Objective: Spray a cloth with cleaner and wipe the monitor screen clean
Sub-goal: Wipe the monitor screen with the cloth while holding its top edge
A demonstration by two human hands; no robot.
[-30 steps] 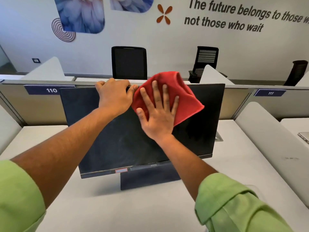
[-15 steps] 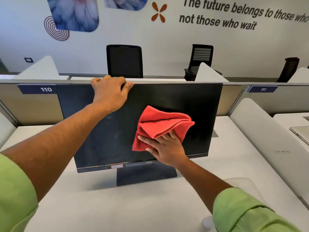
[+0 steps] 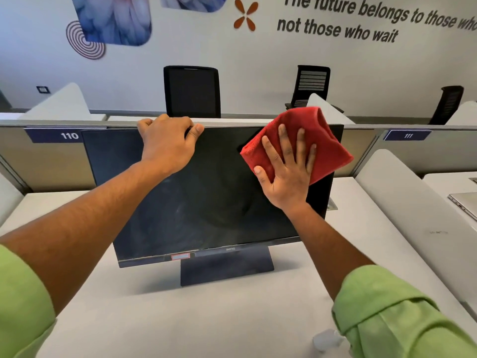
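Observation:
A black monitor (image 3: 206,202) stands on its dark base on the white desk, its screen off and faintly smeared. My left hand (image 3: 167,143) grips the monitor's top edge left of centre, fingers curled over the back. My right hand (image 3: 286,171) lies flat, fingers spread, pressing a red cloth (image 3: 325,143) against the screen's upper right corner. The cloth bunches above the top edge and past the right side. A whitish object, perhaps the spray bottle (image 3: 327,339), is partly hidden by my right sleeve at the bottom.
The white desk (image 3: 206,319) lies between angled white dividers (image 3: 413,215). A low partition with labels 110 and 111 runs behind the monitor. A laptop edge (image 3: 464,202) shows on the desk to the right. Black office chairs stand along the far wall.
My right hand has swept the red cloth from the screen's lower middle up to the upper right corner. One second ago it was at the top centre. My left hand stays on the top edge.

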